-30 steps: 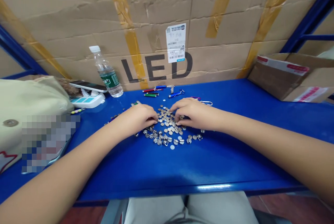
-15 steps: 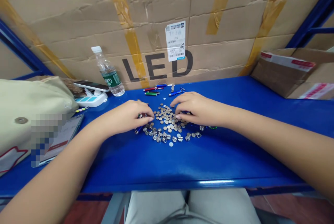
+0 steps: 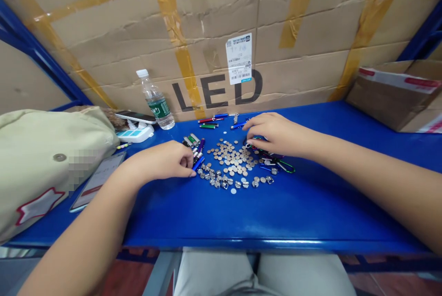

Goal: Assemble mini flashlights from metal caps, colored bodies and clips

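My left hand [image 3: 174,160] rests on the blue table [image 3: 221,217] with its fingers curled in, beside a blue metal tube [image 3: 198,163]. Its fingertips are partly hidden, and what they pinch, if anything, does not show. Several small coloured tubes [image 3: 192,139] lie just beyond it. My right hand [image 3: 271,132] hovers over a heap of coloured carabiner clips [image 3: 285,165], its fingers bent and apart, with nothing visibly held. Between the hands spread many small round metal discs, like button cells [image 3: 231,153]. Silvery metal end caps [image 3: 224,182] form a curved row nearer me.
More coloured tubes [image 3: 209,125] lie at the back. A water bottle [image 3: 157,102], a power strip [image 3: 136,134], a phone [image 3: 100,178] and a pale bag [image 3: 51,144] stand or lie left. A large cardboard sheet [image 3: 214,33] backs the table; an open carton [image 3: 390,98] sits right.
My left hand has drawn back left and down, uncovering the tubes beside it. My right hand has shifted slightly off the discs, toward the clips. The view has turned a little left.
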Available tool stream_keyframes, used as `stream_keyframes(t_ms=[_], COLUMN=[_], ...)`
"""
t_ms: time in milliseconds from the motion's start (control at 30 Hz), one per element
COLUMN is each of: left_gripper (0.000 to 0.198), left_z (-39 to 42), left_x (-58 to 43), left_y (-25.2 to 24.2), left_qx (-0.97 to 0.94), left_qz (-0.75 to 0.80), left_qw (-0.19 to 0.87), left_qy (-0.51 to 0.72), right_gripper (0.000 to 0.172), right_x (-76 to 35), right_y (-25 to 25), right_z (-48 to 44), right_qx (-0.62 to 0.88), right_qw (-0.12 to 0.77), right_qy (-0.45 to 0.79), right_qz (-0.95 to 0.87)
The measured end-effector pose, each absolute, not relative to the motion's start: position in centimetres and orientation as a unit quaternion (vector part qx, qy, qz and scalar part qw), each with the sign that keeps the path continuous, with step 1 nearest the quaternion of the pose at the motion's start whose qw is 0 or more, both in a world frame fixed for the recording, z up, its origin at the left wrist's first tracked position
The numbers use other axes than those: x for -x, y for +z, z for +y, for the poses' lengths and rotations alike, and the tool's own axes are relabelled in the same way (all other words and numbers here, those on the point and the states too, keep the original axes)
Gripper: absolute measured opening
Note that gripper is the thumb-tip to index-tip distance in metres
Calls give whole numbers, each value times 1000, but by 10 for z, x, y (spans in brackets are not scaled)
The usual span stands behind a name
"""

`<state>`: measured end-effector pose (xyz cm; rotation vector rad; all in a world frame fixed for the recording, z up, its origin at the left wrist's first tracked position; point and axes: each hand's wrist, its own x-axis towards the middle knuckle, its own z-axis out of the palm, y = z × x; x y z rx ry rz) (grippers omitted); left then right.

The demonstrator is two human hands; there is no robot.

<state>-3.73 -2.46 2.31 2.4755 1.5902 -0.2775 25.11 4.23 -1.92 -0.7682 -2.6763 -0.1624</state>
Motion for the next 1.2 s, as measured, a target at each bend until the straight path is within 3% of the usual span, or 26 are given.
stream_keyframes(t_ms=[233,500,633,867,1100,1200], left_gripper=[17,24,21,17,18,16], left_z=[-25,-20,-19,-18,-20,-23], left_x=[37,28,20,11,2,-2], left_y=[17,20,10,-4,-11,-11], left_qx=[-829,-823,-837,-868,-892,-897], left_qz=[543,553,522,490,440,428], left_qw=[67,57,70,9,-22,-30], left_qy=[-110,117,148,79,103,109], right_gripper=[21,15,17,11,10,8], right_x=[-252,-256,-255,-251,-231,-223], right_y=[-12,-10,-11,-18,-11,-11], right_z=[35,29,30,30,11,0], right_qx=[270,268,265,251,187,163], right_qw=[124,25,21,65,303,343], right_qy=[10,77,79,64,36,22], right_qz=[-955,-960,-961,-964,-934,-925])
